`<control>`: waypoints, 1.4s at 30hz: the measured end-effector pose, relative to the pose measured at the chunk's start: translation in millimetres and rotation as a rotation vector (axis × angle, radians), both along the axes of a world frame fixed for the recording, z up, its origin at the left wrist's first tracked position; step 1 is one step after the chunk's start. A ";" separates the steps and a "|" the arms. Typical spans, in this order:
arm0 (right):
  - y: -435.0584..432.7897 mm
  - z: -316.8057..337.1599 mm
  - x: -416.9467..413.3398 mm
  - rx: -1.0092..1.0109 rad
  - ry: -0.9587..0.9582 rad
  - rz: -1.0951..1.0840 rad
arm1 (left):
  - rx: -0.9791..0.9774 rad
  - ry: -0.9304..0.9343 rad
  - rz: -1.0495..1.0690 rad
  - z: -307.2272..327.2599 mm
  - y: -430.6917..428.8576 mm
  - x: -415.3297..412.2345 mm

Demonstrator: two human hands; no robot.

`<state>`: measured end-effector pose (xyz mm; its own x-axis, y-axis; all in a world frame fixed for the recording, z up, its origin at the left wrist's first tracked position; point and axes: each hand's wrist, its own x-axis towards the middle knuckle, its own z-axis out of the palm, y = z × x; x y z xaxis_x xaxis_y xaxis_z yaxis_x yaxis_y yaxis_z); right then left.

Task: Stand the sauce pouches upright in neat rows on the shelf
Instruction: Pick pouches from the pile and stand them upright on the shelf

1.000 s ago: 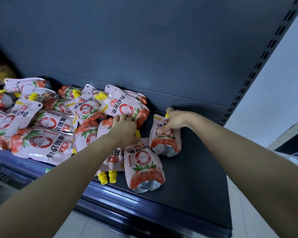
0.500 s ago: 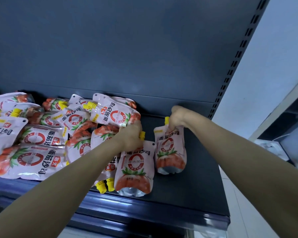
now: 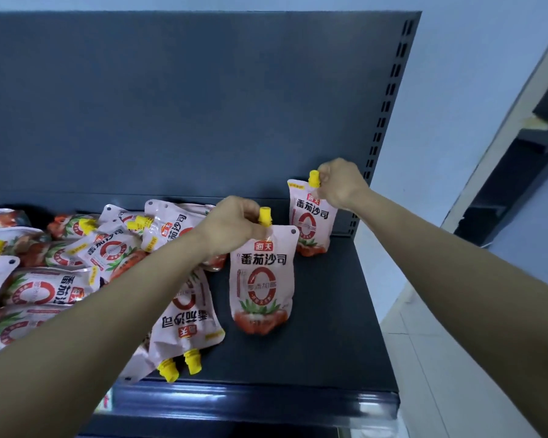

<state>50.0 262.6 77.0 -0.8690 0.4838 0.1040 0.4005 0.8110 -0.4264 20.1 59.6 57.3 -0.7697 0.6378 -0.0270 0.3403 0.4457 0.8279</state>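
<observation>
Two pink tomato sauce pouches with yellow caps stand upright on the dark shelf [image 3: 323, 352]. My left hand [image 3: 234, 224] pinches the top of the nearer pouch [image 3: 261, 279], just below its cap, near the shelf's middle. My right hand [image 3: 340, 183] grips the top of the far pouch [image 3: 310, 222] at the back right corner, by its spout. A heap of lying pouches [image 3: 76, 257] covers the shelf's left half. One upside-down pouch [image 3: 187, 317] lies beside my left forearm, caps towards the front edge.
The shelf's dark back panel [image 3: 187, 105] rises behind the pouches. A slotted upright [image 3: 383, 115] bounds the right side, with a pale wall and tiled floor [image 3: 440, 358] beyond. Bare shelf surface lies to the right of and in front of the two upright pouches.
Both hands have raised their pouches from leaning to upright. The right pouch moved back towards the rear right corner. The view has tilted upward.
</observation>
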 end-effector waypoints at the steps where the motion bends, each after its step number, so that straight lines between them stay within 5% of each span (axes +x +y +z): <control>1: -0.8 1.1 1.3 -0.001 -0.002 0.001 | 0.032 -0.005 0.011 1.9 1.4 0.9; 10: 7.5 15.8 27.8 -0.074 0.028 0.054 | 0.216 -0.091 0.157 -1.7 30.8 6.0; 24: -2.8 37.6 57.2 -0.036 0.202 0.061 | 0.135 -0.099 -0.071 15.1 59.3 25.0; 35: -95.4 52.5 27.2 0.157 0.250 0.380 | -0.038 0.499 0.155 53.4 -69.2 14.5; 42: -163.0 20.4 6.0 0.176 0.000 0.557 | -0.330 0.503 0.188 21.4 -146.4 15.7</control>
<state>55.9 99.6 97.4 -0.9874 -0.0703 0.1414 -0.1063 0.9581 -0.2659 35.8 -86.7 78.8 -0.8375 0.5105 0.1950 0.5435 0.7405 0.3954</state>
